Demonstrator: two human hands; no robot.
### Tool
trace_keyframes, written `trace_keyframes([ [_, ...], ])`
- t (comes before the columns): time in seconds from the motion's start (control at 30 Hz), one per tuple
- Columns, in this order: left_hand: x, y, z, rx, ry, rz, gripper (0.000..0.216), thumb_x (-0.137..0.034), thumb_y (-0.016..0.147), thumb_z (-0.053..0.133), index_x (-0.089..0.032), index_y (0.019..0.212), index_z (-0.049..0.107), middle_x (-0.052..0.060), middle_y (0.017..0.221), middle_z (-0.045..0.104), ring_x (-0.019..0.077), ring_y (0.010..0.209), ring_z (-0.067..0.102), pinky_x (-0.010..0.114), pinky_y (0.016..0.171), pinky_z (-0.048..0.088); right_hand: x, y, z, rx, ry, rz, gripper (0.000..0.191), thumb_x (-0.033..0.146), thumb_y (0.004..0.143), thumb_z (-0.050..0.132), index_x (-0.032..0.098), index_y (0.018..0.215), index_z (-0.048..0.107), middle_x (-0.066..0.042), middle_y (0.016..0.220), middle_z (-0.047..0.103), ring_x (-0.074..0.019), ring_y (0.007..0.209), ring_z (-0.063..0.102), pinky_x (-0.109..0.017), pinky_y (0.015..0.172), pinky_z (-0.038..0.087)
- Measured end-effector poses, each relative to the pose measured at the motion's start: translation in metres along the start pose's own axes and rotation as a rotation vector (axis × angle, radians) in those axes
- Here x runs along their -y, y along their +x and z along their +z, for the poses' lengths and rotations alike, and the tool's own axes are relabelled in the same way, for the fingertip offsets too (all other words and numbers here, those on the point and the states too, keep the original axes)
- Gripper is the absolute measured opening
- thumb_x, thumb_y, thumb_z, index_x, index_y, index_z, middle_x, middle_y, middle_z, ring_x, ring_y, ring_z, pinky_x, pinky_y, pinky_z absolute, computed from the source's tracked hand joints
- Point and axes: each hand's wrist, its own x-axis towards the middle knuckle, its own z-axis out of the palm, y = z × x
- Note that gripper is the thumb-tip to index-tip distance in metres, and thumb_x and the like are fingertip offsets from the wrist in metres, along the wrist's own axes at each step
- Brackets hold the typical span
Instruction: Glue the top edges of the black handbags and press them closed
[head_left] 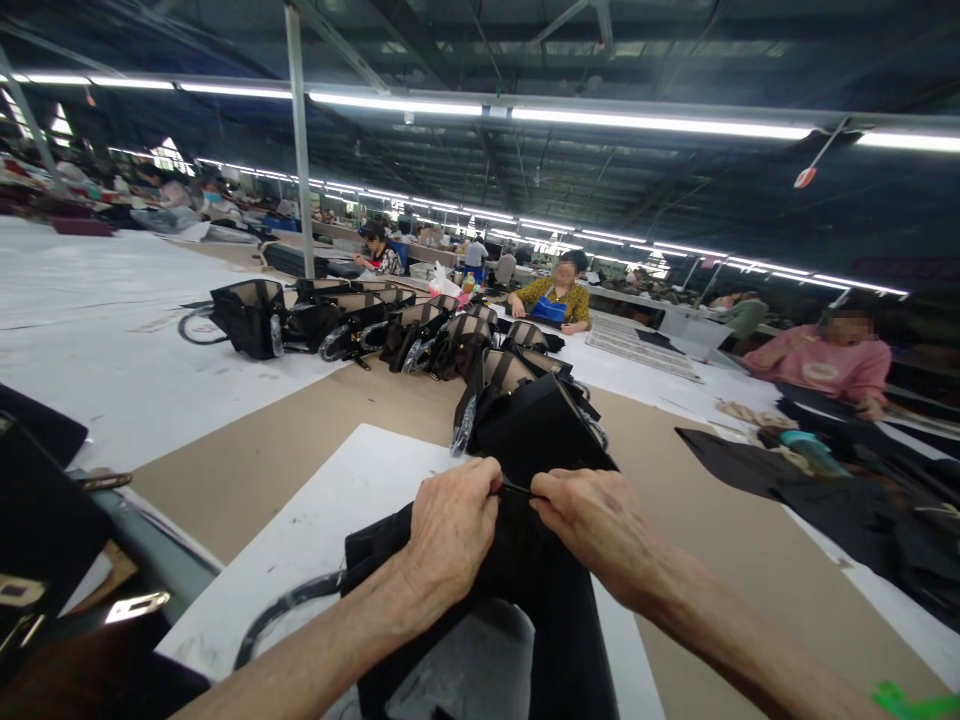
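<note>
A black handbag [574, 630] lies in front of me on a white sheet [300, 530], and a pale grey area shows in its lower middle. My left hand [454, 520] is closed, pinching the bag's far edge between thumb and fingers. A short way to the right, my right hand [592, 510] pinches the same edge. Between the two hands a thin dark strip of that edge shows. A curved dark handle [289, 600] sticks out at the bag's left. The fingertips' undersides are hidden. Just beyond my hands stands another black bag [536, 425].
Several black bags [255, 315] with plastic-wrapped handles stand in a row across the table. Dark pieces with metal fittings [139, 606] lie at left. Black fabric [870, 530] lies at right. Co-workers sit across, one in yellow [551, 300], one in pink [821, 365].
</note>
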Motion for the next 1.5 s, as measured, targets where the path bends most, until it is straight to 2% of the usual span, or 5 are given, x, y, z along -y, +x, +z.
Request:
trace_keyframes([
  [0.23,0.0,0.006,0.0,0.037,-0.002,-0.126,0.034,-0.02,0.075,0.05,-0.025,0.108,0.047,0.001,0.088,0.064,0.0211,0.085,0.059,0.029,0.069,0.038,0.006,0.002,-0.011,0.055,-0.006,0.022,0.016,0.015,0.086,0.048,0.019,0.072,0.056,-0.001,0.073,0.062,-0.0149,0.064,0.055,-0.025,0.056,0.028],
  [0.4,0.01,0.014,-0.007,0.147,-0.1,-0.088,0.018,-0.029,0.071,0.057,-0.027,0.086,0.065,0.001,0.087,0.066,0.0222,0.089,0.056,0.029,0.071,0.037,0.007,0.002,-0.015,0.087,0.044,0.031,0.015,0.017,0.086,0.049,0.018,0.073,0.057,-0.001,0.074,0.062,-0.0136,0.065,0.055,-0.023,0.057,0.031],
  [0.67,0.014,0.017,-0.006,0.174,-0.25,-0.03,0.017,-0.027,0.067,0.056,-0.025,0.078,0.069,-0.003,0.065,0.061,0.0159,0.072,0.054,0.024,0.057,0.031,0.003,0.0,-0.014,0.053,0.064,0.05,0.017,0.017,0.084,0.05,0.019,0.069,0.055,0.001,0.068,0.06,-0.0126,0.063,0.054,-0.023,0.055,0.029],
  [1.23,0.002,0.008,-0.004,0.112,-0.255,-0.031,0.026,-0.021,0.069,0.048,-0.026,0.082,0.069,-0.001,0.073,0.066,0.0172,0.074,0.057,0.024,0.065,0.038,0.02,0.015,-0.013,0.106,0.136,-0.002,0.021,0.014,0.084,0.045,0.02,0.086,0.065,-0.004,0.082,0.066,-0.0168,0.079,0.06,-0.023,0.067,0.035],
  [1.5,0.013,-0.008,-0.031,0.251,-0.243,0.079,0.039,-0.024,0.06,0.064,-0.024,0.098,0.053,0.0,0.091,0.059,0.0185,0.083,0.053,0.024,0.062,0.038,0.015,0.013,-0.006,0.069,0.194,0.017,0.019,0.016,0.084,0.046,0.019,0.073,0.061,-0.002,0.071,0.064,-0.0138,0.069,0.059,-0.022,0.061,0.034],
])
